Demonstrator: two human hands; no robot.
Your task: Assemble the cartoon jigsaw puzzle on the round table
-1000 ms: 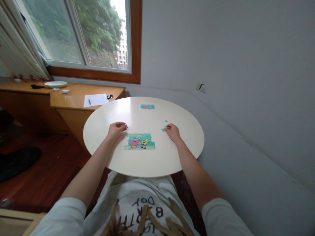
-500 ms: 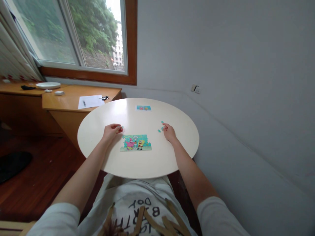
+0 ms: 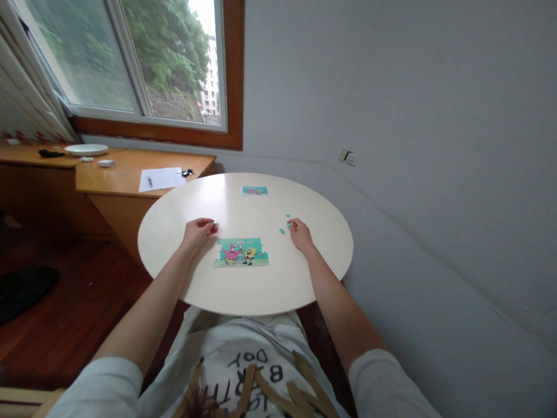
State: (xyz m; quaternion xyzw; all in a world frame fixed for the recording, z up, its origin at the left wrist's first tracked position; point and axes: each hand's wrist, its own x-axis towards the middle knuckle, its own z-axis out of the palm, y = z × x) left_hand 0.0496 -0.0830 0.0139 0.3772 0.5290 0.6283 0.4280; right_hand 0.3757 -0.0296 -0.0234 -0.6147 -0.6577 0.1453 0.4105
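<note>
A nearly filled cartoon jigsaw puzzle (image 3: pixel 241 252) lies on the round cream table (image 3: pixel 261 290) in front of me. My left hand (image 3: pixel 198 230) rests just left of its top corner, fingers pinched on a small teal puzzle piece (image 3: pixel 214 224). My right hand (image 3: pixel 299 233) sits to the right of the puzzle, fingers curled and pinching a teal piece among a few loose teal pieces (image 3: pixel 282 231). A small reference picture (image 3: pixel 255 190) lies at the table's far side.
A wooden desk (image 3: pixel 126 177) stands left of the table with a sheet of paper (image 3: pixel 160 179), keys and a white plate (image 3: pixel 86 149). A window is behind it. A grey wall with a socket (image 3: pixel 347 157) runs along the right.
The camera shifted slightly, so the scene slid left in view. Both hands stay at nearly the same spots beside the puzzle.
</note>
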